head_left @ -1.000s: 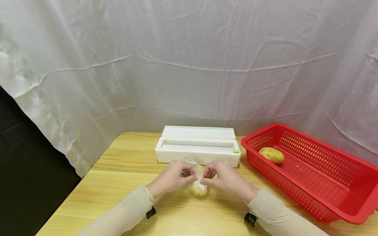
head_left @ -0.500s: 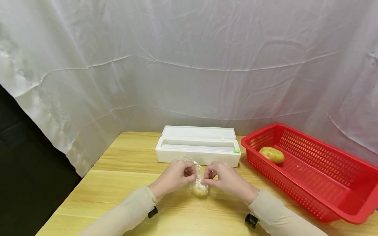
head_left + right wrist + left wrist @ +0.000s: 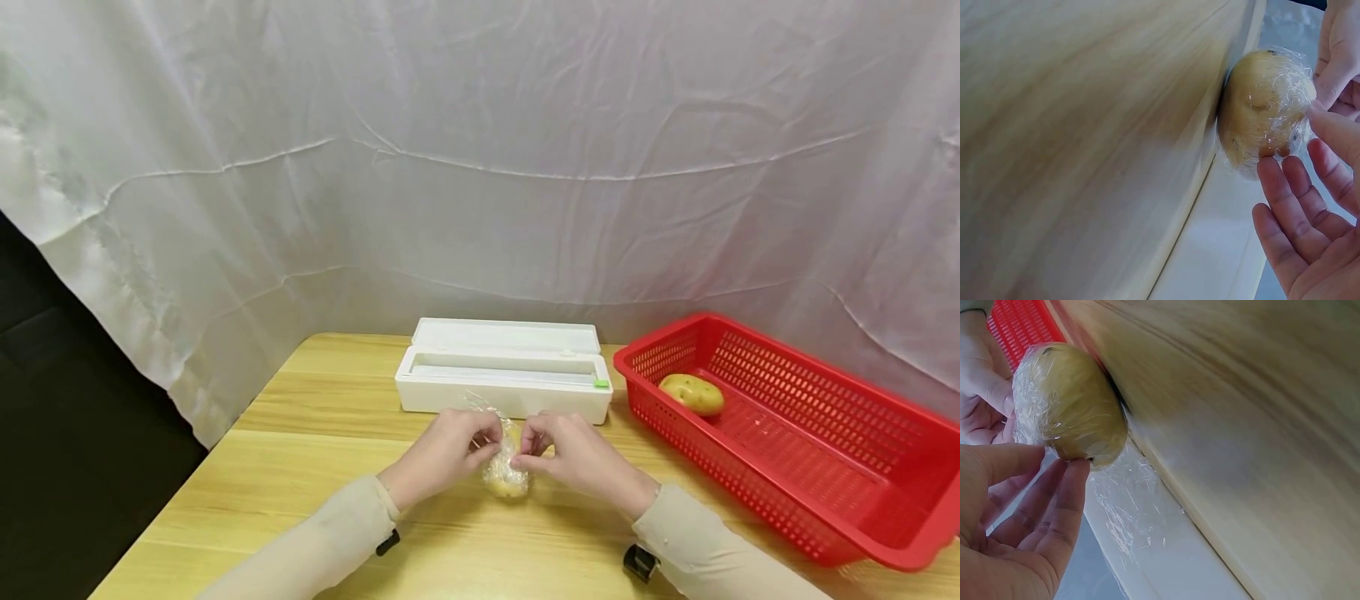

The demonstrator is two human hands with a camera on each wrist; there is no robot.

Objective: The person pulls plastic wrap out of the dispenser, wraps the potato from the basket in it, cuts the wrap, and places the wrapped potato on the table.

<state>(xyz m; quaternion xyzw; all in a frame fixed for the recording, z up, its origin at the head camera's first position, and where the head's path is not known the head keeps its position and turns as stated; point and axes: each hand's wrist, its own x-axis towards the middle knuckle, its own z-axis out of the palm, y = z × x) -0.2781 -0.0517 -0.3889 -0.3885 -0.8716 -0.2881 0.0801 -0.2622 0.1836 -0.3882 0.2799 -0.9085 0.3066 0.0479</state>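
Note:
A potato wrapped in clear plastic film lies on the wooden table in front of me, partly hidden between my hands in the head view. My left hand holds its left side; in the left wrist view, thumb and fingertips pinch the film-covered potato. From the other side my right hand grips it, and the right wrist view has the thumb and fingertips against the wrapped potato. The film is crumpled on the upper side. A loose tail of film trails toward the white box.
Just behind my hands stands a long white cling film box, lid raised, with a green slider at its right end. To the right, a red perforated basket holds an unwrapped potato. A pale curtain hangs behind the table.
Both hands stay almost in place around the wrapped potato, with only slight finger shifts. The box, basket and other potato have not moved.

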